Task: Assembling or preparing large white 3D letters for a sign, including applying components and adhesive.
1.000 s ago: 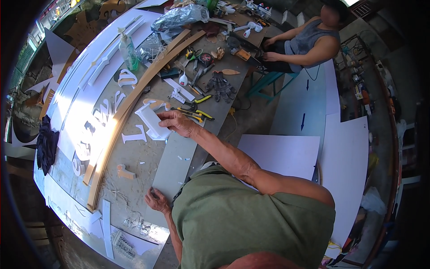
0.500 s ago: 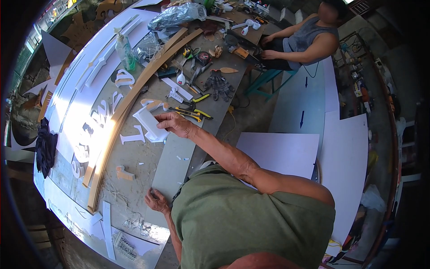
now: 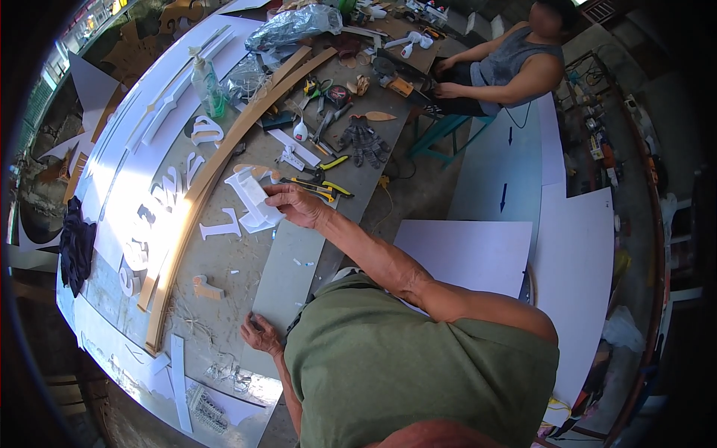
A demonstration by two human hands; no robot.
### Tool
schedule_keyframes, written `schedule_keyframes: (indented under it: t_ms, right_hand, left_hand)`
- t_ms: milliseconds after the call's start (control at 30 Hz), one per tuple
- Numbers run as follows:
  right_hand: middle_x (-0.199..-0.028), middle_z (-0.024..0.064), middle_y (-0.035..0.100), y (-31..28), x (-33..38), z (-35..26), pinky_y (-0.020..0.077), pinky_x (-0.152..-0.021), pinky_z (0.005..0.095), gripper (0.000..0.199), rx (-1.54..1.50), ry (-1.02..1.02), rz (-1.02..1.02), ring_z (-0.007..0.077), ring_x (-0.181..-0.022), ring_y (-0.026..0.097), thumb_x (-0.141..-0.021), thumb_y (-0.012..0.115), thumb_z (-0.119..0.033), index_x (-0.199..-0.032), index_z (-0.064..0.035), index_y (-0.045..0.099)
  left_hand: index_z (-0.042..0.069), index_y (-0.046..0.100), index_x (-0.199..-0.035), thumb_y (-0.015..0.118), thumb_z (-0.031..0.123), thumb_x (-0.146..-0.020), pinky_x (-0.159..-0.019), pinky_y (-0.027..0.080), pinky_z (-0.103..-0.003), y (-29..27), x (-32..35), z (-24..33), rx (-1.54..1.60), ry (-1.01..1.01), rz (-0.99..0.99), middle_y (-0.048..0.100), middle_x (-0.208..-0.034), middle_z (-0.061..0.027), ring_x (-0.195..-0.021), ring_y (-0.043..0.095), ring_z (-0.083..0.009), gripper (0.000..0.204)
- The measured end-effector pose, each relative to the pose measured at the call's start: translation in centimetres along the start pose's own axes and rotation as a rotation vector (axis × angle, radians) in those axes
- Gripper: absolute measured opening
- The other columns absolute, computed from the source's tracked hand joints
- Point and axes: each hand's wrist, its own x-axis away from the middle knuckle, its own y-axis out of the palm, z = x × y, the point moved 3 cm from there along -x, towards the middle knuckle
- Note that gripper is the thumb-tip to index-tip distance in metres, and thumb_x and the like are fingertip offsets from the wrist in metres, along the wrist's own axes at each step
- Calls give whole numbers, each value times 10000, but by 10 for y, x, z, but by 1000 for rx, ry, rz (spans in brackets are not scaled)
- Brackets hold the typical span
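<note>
My right hand [image 3: 299, 205] pinches the near end of a thick white letter-shaped piece [image 3: 252, 193] with thumb and fingers, tilted over the table. Beneath it, other white material overlaps and cannot be told apart. A flat white letter [image 3: 222, 224] lies just left of the held piece. Beside my right hand are a yellow-and-black utility knife [image 3: 312, 188] and yellow-handled pliers [image 3: 336, 163]. My left hand [image 3: 261, 334] rests at the near edge of a grey-green strip [image 3: 287, 265], fingers curled round something small and dark that I cannot make out.
Long curved wooden strips [image 3: 216, 168] cross the table. White letters [image 3: 172, 190], a brown-edged letter [image 3: 208, 288], a pump bottle [image 3: 207, 86] and a grey glove [image 3: 364, 142] lie around. Another person [image 3: 515, 67] sits at the far right beside a power tool [image 3: 396, 78].
My right hand has tipped the white letter-shaped piece, so its outline and the surfaces turned toward me differ. My left hand stays in place.
</note>
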Motion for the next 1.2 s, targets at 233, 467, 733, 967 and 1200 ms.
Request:
schedule_keyframes:
  t_ms: [233,467,733,967,1200]
  right_hand:
    - [-1118,96,707,3,0,0,504,-994,337,363,-327,-10,-98,191,-1050,670,-871,706,-39,-1224,17,646]
    - [-1103,57,702,15,8,0,512,-864,286,445,293,-14,56,132,-973,646,-839,751,-111,-1255,11,654]
    - [-1007,180,747,18,-8,58,565,-802,346,495,1325,-21,40,245,-925,732,-804,721,-183,-1261,-8,641]
    - [-899,167,716,37,-36,82,510,-787,492,304,1802,-256,-21,394,-872,683,-801,674,-173,-1080,-60,631]
    - [-910,123,705,60,-74,93,430,-844,486,190,1983,-560,-125,332,-937,642,-799,657,-126,-975,-83,597]
  left_hand:
    - [97,674,-1072,669,192,-918,-786,460,-435,-2,1,-8,-7,9,2,577,-852,-121,-870,565,-323,180]
    - [106,679,-1067,681,177,-890,-762,460,-406,-3,9,-11,-5,-58,-3,575,-841,-91,-816,559,-289,191]
    - [128,669,-1043,673,180,-865,-805,441,-420,-2,1,0,-1,-38,62,571,-865,-86,-864,562,-297,186]
    - [115,680,-1034,680,172,-867,-781,444,-406,-12,1,4,14,-73,58,551,-824,-79,-812,553,-281,177]
    - [135,666,-1035,698,173,-852,-774,424,-406,-10,0,1,13,-78,53,540,-832,-70,-818,542,-277,189]
